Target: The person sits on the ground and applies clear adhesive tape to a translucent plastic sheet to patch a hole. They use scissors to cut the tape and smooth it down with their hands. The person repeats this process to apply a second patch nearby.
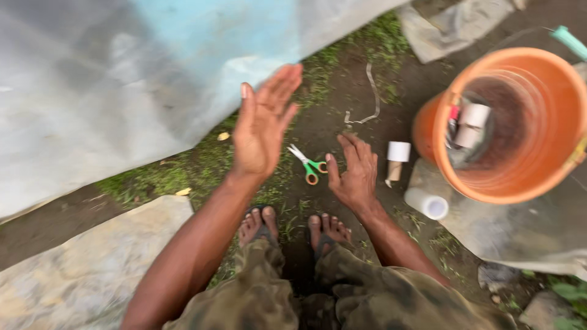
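the right hand (354, 174) reaches down, fingers loosely spread and empty, just beside small green-and-orange scissors (309, 164) lying on the dirt ground (330, 116). the left hand (263, 125) hovers flat open, holding nothing. the scissors look light and rigid, best lifted by the handle loops.

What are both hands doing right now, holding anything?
Left hand: open, fingers together, raised in the air, holding nothing.
Right hand: open, empty, lowered beside the green and orange scissors on the ground; whether it touches them cannot be told.
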